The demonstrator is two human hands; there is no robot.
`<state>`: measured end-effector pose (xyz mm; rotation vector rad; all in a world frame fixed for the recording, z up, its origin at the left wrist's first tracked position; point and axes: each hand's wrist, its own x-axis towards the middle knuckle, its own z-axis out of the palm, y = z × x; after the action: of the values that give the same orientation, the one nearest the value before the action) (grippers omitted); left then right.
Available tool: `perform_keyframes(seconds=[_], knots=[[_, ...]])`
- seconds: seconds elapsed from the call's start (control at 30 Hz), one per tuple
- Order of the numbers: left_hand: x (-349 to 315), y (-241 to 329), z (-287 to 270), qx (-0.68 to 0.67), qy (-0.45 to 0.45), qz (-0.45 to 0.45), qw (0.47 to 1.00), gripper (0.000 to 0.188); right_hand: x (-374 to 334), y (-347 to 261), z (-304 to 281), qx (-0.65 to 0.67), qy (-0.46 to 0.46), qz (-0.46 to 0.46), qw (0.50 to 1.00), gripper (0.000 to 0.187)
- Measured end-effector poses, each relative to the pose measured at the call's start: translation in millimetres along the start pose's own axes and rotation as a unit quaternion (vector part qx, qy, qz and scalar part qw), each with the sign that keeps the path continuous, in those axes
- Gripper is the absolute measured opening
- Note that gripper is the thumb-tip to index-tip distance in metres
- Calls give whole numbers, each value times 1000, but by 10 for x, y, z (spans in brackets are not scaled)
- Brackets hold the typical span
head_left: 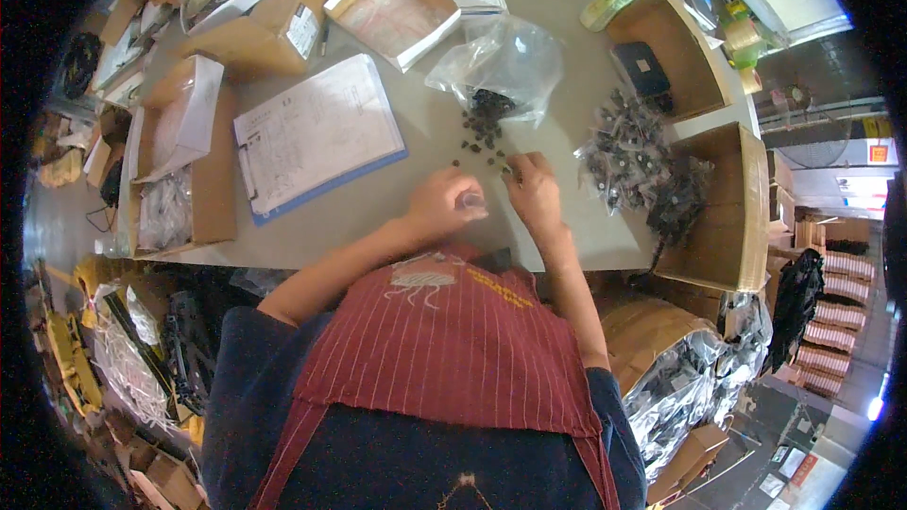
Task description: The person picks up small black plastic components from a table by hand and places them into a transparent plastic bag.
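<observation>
At the front of the table my left hand (440, 196) is closed around a small clear plastic bag (471, 202), its fingers curled. Just to the right, my right hand (534, 193) points toward the table with its fingertips pinched together; whatever lies between them is too small to make out. Beyond both hands spread small black parts (485, 125), loose on the tabletop. They trail out of the mouth of a large clear plastic bag (518, 52) lying on its side. A few single pieces lie close to my right fingertips.
Left of my hands lies a blue clipboard (326, 137) with papers. Filled small bags (625, 156) are heaped at the right, by an open cardboard box (723, 208). A shallow open carton (392, 14), a bottle (611, 0) and a carton of clear bags (170, 208) stand around.
</observation>
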<state>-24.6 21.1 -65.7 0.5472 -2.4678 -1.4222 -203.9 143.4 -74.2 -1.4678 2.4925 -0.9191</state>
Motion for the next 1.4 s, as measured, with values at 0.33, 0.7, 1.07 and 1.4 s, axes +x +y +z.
perform_keyframes(seconds=[0.33, 0.7, 1.07, 1.4], knots=[[31, -120, 123, 10, -7, 9, 1000, 27, -15, 51, -26, -44, -19, -13, 999, 13], [30, -185, 179, 2, -6, -7, 1000, 26, -186, -318, -305, 125, -24, -65, 990, 16], [34, -216, 172, -14, 1, -17, 1000, 30, 153, -329, -161, 78, 38, 4, 996, 19], [-69, -168, 108, -63, 13, -42, 997, 28, 103, -147, 85, 94, -56, -2, 994, 14]])
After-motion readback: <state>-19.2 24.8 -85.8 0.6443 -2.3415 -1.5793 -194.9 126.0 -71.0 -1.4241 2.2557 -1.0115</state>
